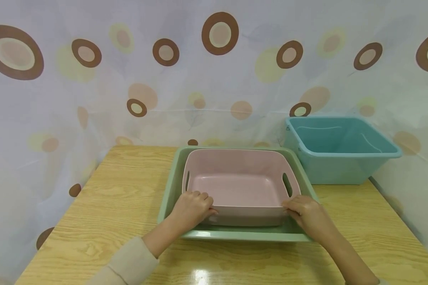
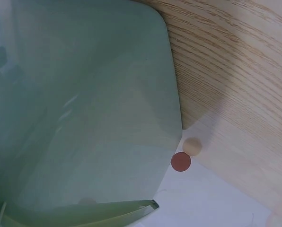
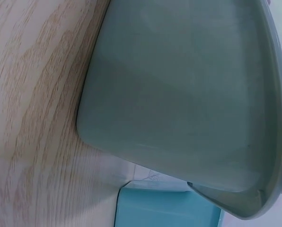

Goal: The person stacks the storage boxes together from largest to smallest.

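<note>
A pink plastic storage bin point(image 1: 232, 217) with cut-out handles in its short sides sits inside a larger green plastic bin point(image 1: 246, 236). My left hand point(image 1: 193, 208) grips the pink bin's near rim close to its left corner, fingers curled over the edge. At the near right corner, my right hand point(image 1: 304, 211) pinches the same rim. In the left wrist view the outer wall of the green bin point(image 2: 108, 99) fills much of the picture. The right wrist view also shows the green bin's wall point(image 3: 179, 94). Neither wrist view shows the fingers clearly.
A blue bin point(image 1: 342, 168) stands at the back right of the wooden table point(image 1: 128, 182), close beside the green bin; its edge point(image 3: 160, 208) also appears in the right wrist view. A patterned cloth point(image 1: 185, 87) hangs behind the table and along its sides.
</note>
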Motion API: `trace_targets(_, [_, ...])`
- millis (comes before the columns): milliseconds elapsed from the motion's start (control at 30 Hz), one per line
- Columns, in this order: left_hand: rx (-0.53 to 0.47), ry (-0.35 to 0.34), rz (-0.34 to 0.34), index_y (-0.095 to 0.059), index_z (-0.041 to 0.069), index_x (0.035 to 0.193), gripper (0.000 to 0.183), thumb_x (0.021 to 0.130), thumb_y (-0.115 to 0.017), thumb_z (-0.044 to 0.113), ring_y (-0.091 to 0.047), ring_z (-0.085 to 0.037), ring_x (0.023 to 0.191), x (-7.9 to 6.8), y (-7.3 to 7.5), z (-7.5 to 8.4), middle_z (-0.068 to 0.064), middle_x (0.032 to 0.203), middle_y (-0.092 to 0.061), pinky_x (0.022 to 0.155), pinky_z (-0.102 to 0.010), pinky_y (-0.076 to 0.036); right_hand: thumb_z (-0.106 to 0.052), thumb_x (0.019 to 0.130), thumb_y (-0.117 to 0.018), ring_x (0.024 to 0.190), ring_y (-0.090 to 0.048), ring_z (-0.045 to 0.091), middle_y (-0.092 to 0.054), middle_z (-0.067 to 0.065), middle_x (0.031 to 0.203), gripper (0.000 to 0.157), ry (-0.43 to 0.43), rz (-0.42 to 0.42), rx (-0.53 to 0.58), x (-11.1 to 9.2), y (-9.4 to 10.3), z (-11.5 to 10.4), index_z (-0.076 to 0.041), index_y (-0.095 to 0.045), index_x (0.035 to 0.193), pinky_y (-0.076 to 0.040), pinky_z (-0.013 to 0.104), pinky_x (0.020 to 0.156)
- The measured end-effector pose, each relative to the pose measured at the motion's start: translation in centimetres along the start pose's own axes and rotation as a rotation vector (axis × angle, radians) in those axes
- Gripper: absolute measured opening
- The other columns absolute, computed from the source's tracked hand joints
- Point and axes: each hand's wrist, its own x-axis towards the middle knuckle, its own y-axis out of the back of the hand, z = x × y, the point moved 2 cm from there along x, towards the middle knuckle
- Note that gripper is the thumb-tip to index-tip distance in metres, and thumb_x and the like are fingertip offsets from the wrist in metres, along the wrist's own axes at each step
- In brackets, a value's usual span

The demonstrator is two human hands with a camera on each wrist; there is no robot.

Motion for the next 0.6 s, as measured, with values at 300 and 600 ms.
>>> trace_targets(300, [-0.058, 0.002, -0.036, -0.056, 0.017, 0.060, 0.032, 0.071, -0.071, 0.043, -0.050, -0.007, 0.048, -0.03, 0.21, -0.11, 0.008, 0.056, -0.053, 0.044, -0.019, -0.039, 0.001, 0.049, -0.080, 0.065, -0.060, 0.016, -0.066, -0.002, 0.069, 0.029, -0.010, -0.028, 0.000, 0.26, 0.03, -0.26, -0.009, -0.070, 0.074, -0.050, 0.025, 0.064])
trace_targets(600, [-0.114, 0.002, -0.025, -0.060, 0.016, 0.070, 0.025, 0.074, -0.072, 0.038, -0.051, -0.008, 0.053, -0.33, 0.23, -0.35, 0.007, 0.062, -0.058, 0.048, -0.018, -0.040, -0.001, 0.052, -0.079, 0.071, -0.059, 0.013, -0.066, -0.004, 0.074, 0.029, -0.084, -0.048, 0.073, 0.27, 0.02, -0.59, -0.011, -0.069, 0.077, -0.046, 0.017, 0.070])
